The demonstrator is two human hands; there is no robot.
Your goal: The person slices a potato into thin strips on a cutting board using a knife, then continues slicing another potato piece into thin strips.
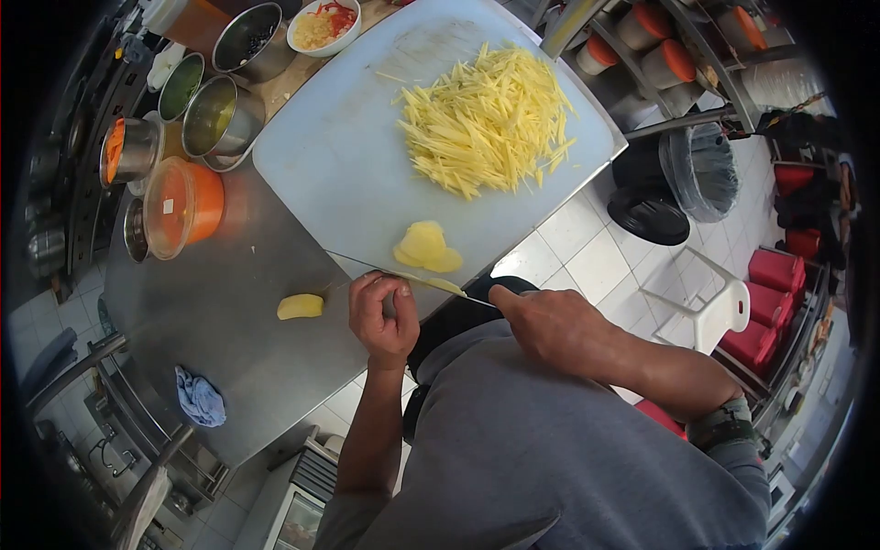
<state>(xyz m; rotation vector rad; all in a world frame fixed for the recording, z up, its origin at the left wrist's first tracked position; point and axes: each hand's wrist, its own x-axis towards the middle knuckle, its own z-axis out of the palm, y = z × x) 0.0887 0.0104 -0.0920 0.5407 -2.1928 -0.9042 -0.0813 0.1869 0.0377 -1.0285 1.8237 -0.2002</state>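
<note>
My right hand (557, 332) is closed around the handle of a knife (478, 301), whose thin blade runs left along the near edge of the white cutting board (312, 165). Pale yellow slivers cling to the blade. My left hand (383, 319) has its fingers curled in beside the blade; what lies between them, if anything, is hidden. Just beyond the blade rest a few round pale yellow slices (426, 246), overlapping. A large heap of thin yellow strips (486, 124) covers the far right part of the board. One peeled yellow piece (301, 306) lies on the metal table.
Left of the board stand metal containers (220, 119), an orange-filled plastic tub (188, 206) and a white bowl (324, 26) of chopped food. A blue cloth (200, 397) lies on the steel table (247, 348). At right are a lined bin (701, 174) and a white stool (710, 307).
</note>
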